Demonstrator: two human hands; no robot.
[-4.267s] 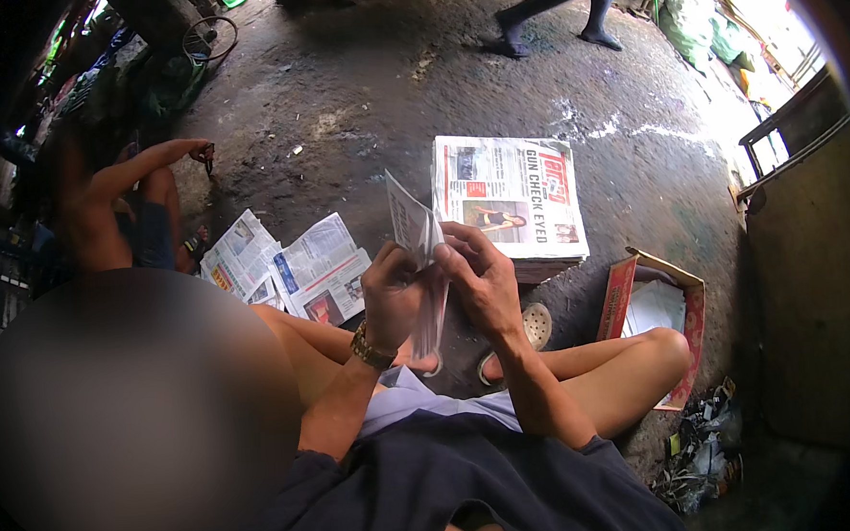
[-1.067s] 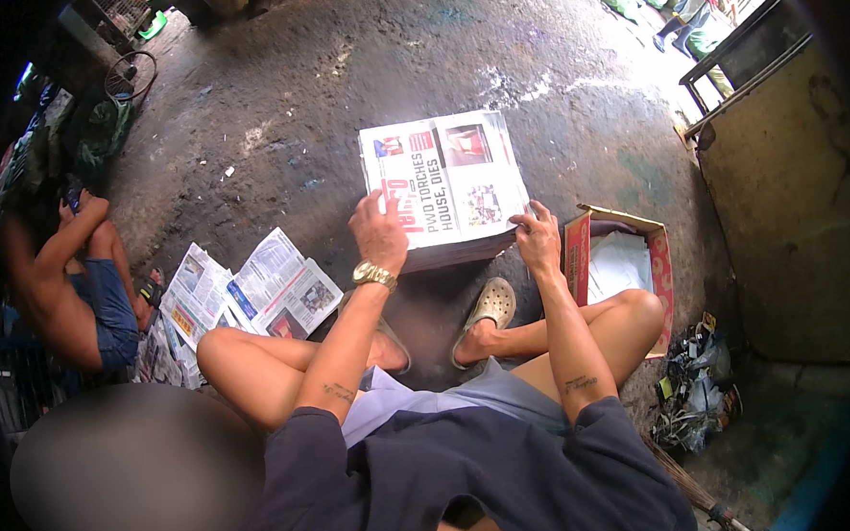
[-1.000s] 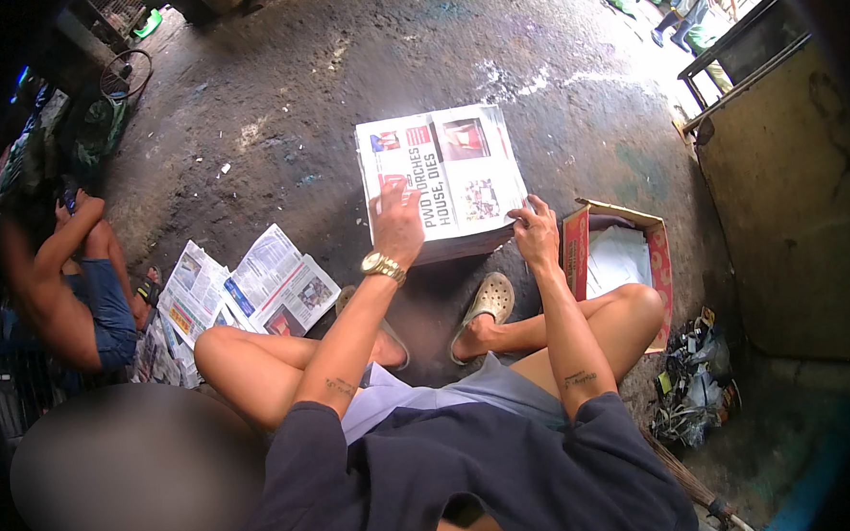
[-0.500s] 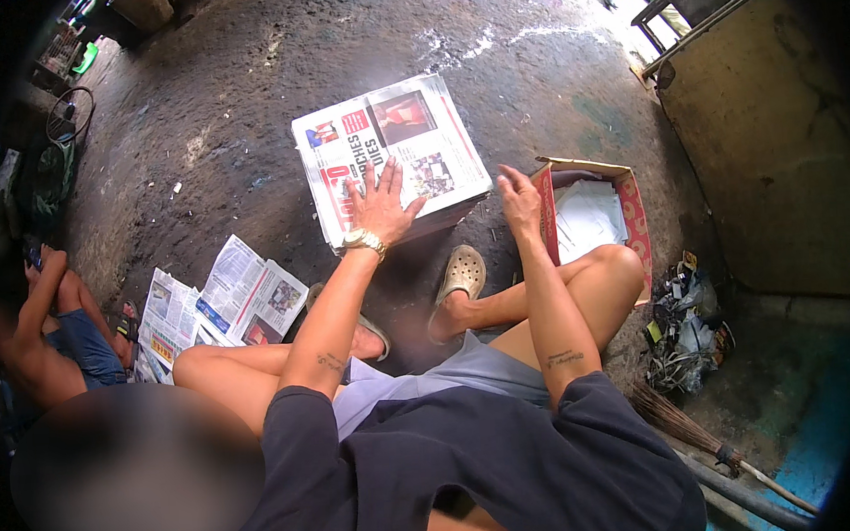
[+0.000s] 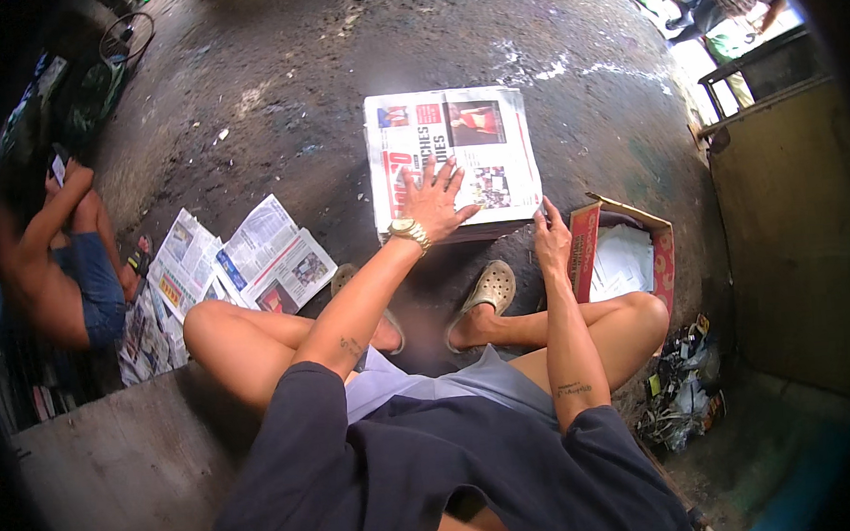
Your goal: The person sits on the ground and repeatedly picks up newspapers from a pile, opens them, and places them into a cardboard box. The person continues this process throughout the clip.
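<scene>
A thick stack of newspapers (image 5: pixel 506 155) sits on the dark ground in front of me, with a printed front page on top. My left hand (image 5: pixel 431 203), a gold watch on its wrist, lies flat on the top page with fingers spread. At the stack's near right corner is my right hand (image 5: pixel 552 238). Its fingers point forward along the edge, the fingertips touching the corner; the undersides of those fingers are hidden. Several loose newspapers (image 5: pixel 266 250) lie spread on the ground to my left.
An open red carton (image 5: pixel 662 263) holding white papers (image 5: pixel 622 263) stands by my right knee. Behind it lies a heap of plastic scraps (image 5: pixel 682 396). At the left a person (image 5: pixel 54 256) sits holding a phone; another person (image 5: pixel 719 0) is at the far right.
My right hand has moved from beside the stack to its near right corner. My left hand stays flat on top, and the stack appears straighter. The view has shifted.
</scene>
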